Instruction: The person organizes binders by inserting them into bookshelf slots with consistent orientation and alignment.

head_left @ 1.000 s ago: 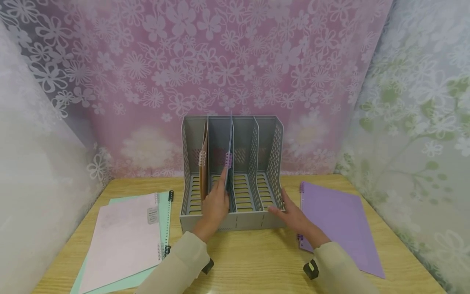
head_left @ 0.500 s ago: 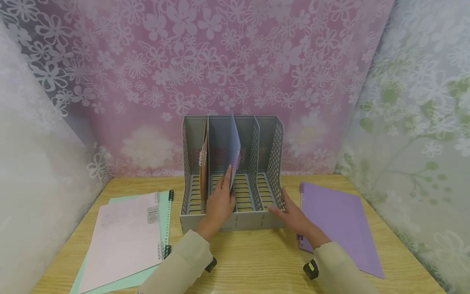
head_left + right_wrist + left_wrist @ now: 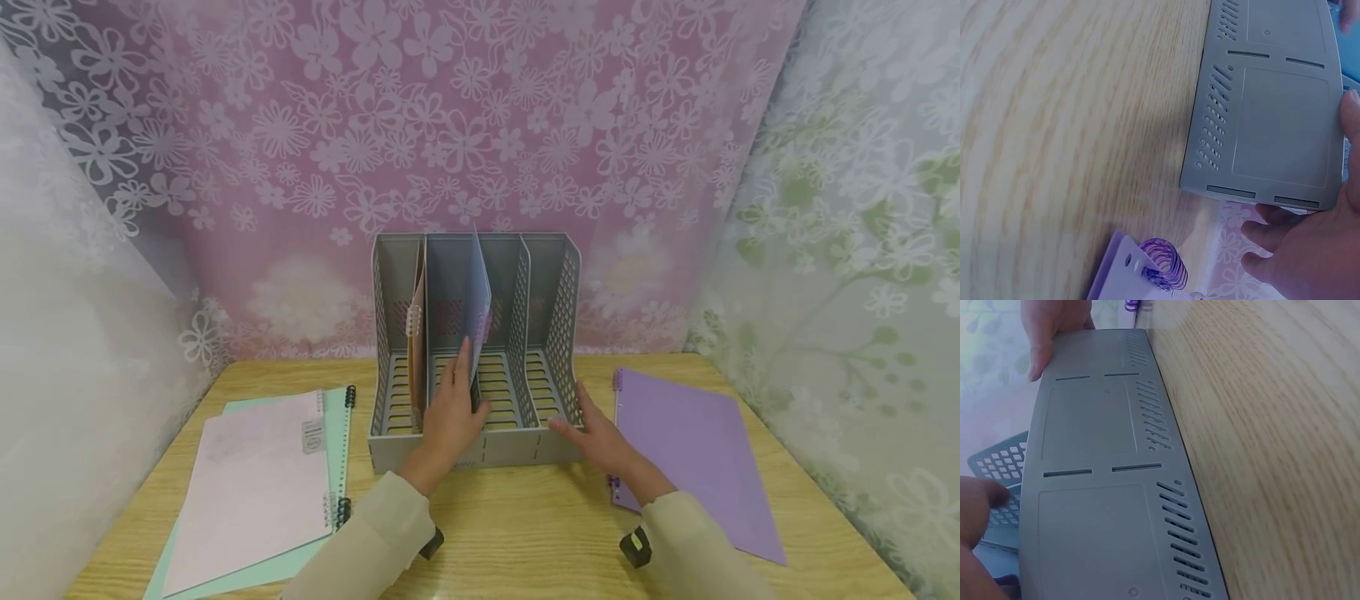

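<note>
Sleeves (image 3: 367,529): pale cloth. Table (image 3: 517,533): wood-grained, open strip before rack's front edge. Pink notebook (image 3: 255,483): overlapping green notebook (image 3: 337,442), at left. Purple notebook (image 3: 693,458): at right, ring-bound. Right hand (image 3: 603,437): pinching corner of rack (image 3: 510,450), grey plastic, perforated walls. Left hand (image 3: 452,417): fingers straight, touching blue notebook (image 3: 478,292), upright in rack, front edge swung rightward since one second ago. Brown notebook (image 3: 417,367): upright, leftmost compartment. Backdrop (image 3: 465,125): pink, floral.
</note>
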A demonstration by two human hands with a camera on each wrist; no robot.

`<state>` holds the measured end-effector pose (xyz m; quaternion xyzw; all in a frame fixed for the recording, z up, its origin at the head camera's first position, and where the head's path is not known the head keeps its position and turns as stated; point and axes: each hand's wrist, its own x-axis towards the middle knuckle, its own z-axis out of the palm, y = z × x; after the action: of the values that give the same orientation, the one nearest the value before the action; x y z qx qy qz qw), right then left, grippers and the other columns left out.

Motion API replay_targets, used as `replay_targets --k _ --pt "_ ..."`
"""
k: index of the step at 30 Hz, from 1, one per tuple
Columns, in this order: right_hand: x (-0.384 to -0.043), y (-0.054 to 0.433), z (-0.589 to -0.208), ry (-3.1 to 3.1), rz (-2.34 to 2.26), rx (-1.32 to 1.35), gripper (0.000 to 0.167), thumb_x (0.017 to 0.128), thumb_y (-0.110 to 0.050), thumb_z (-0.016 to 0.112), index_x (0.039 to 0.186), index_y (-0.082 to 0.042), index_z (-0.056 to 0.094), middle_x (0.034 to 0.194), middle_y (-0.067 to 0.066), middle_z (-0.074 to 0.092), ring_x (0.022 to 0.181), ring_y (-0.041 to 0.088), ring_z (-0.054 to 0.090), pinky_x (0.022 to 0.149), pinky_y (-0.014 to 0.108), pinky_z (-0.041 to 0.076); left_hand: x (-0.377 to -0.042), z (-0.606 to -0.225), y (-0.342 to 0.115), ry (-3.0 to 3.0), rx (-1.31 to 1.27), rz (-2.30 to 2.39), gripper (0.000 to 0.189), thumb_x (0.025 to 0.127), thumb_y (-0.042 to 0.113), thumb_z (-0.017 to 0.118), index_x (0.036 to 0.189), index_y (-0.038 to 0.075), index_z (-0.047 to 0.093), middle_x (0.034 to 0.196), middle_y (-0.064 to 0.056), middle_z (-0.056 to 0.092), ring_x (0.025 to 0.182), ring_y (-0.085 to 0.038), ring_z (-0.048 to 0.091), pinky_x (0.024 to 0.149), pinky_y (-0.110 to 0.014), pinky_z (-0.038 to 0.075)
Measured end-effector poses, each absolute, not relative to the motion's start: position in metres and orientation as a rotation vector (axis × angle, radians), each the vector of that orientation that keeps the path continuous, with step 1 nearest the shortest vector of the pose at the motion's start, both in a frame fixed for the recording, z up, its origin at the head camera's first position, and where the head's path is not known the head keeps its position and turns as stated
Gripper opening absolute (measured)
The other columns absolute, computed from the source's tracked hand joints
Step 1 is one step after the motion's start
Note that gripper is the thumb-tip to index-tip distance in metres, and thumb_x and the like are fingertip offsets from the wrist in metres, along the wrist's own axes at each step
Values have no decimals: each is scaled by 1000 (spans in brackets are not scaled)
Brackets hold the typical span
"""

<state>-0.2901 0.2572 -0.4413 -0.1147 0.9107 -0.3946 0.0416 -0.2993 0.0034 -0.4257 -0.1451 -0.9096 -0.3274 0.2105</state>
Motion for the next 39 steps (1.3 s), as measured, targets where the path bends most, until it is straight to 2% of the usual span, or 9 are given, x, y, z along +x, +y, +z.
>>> replay_targets --k 3,6,9,13,16,24,27,32,39 --pt "-291 257 -441 2788 -1210 -362 90 101 -42 50 154 -6 -12 160 23 -6 144 44 6 113 62 14 -299 -426 3 -2500 -408 -922 98 91 40 68 157 23 -2 149 -22 33 96 -36 62 71 -47 55" --pt "-292 257 -442 2788 -1220 -369 91 100 -43 51 153 -5 -12 160 23 -6 144 44 6 113 62 15 -299 -426 4 -2416 -440 -935 102 88 46 70 157 16 1 152 -24 28 130 -43 42 99 -62 40" --pt "-292 257 -442 2785 -1236 -361 93 99 -45 52 154 -4 -11 160 22 -6 144 44 7 112 63 16 -298 -427 3 -2331 -472 -968 104 87 50 69 157 12 2 155 -22 24 140 -41 29 108 -66 25" --pt "-290 256 -440 2793 -1252 -361 96 98 -46 54 154 -3 -10 159 25 -4 144 47 6 111 65 15 -299 -428 4 -2186 -506 -991 100 87 66 56 156 11 8 156 -19 20 144 -39 18 109 -68 18" --pt "-289 256 -438 2810 -1257 -371 97 96 -44 57 153 0 -9 158 29 -2 143 49 4 110 67 14 -299 -428 5 -2037 -542 -976 94 88 70 47 154 11 16 156 -18 20 145 -39 15 109 -69 17" --pt "-287 256 -435 2890 -1201 -378 101 93 -41 62 153 0 -9 156 33 0 141 52 9 107 70 17 -297 -425 6 -1695 -627 -881 64 95 52 53 137 7 35 148 -20 29 139 -41 26 106 -66 22" --pt "-284 257 -434 2883 -1195 -354 96 97 -45 55 154 -3 -11 156 32 -2 141 53 8 107 71 17 -296 -422 8 -1585 -645 -856 50 96 39 55 130 6 40 140 -23 36 134 -42 33 102 -63 27" --pt "-281 264 -433 2846 -1267 -277 79 105 -47 32 153 -6 -14 157 30 -6 142 51 -2 109 70 6 -292 -415 15 -1511 -696 -861 40 92 21 55 127 5 42 132 -27 42 128 -41 39 105 -55 34" --pt "-279 280 -435 2841 -1247 -175 79 105 -51 21 151 1 -17 156 32 -6 142 51 -4 111 66 3 -281 -416 27 -1562 -869 -825 34 99 21 45 126 2 41 132 -28 40 124 -40 42 103 -50 41"
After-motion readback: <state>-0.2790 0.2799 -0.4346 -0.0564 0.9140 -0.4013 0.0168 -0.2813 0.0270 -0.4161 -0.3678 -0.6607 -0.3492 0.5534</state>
